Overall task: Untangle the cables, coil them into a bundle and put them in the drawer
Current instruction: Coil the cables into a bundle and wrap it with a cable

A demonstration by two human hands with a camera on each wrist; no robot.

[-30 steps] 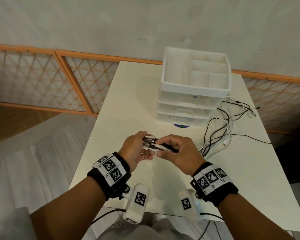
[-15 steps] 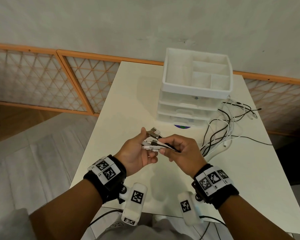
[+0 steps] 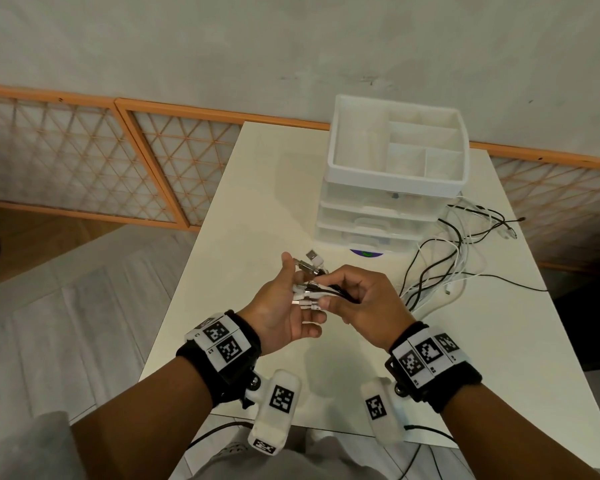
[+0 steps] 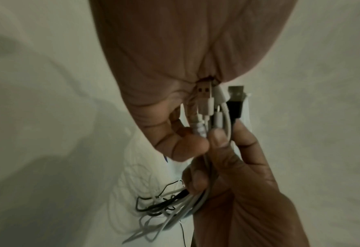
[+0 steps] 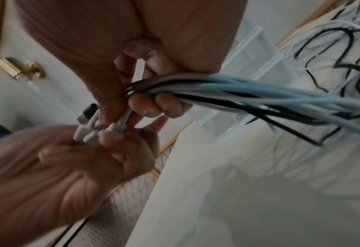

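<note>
Several black and white cables (image 3: pixel 444 258) lie tangled on the white table (image 3: pixel 257 202), right of the drawer unit (image 3: pixel 388 220). Their plug ends (image 3: pixel 309 282) are gathered above the table's front half. My right hand (image 3: pixel 336 292) grips the strands just behind the plugs; the bundle (image 5: pixel 238 93) runs out under its fingers. My left hand (image 3: pixel 297 299) cups the plug ends, fingers curled under them and thumb raised clear. In the left wrist view the USB plugs (image 4: pixel 215 103) stick out between the fingers of both hands. All drawers look closed.
The drawer unit carries an open divided tray (image 3: pixel 343 161) on top. A blue disc (image 3: pixel 366 253) shows at its base. Orange lattice panels (image 3: pixel 66 157) line the wall behind. Bare tabletop (image 3: pixel 465 358) lies to the right of my hands.
My left thumb has lifted off the plug ends, which now fan out against the left palm. Both hands stay together; the right keeps its grip.
</note>
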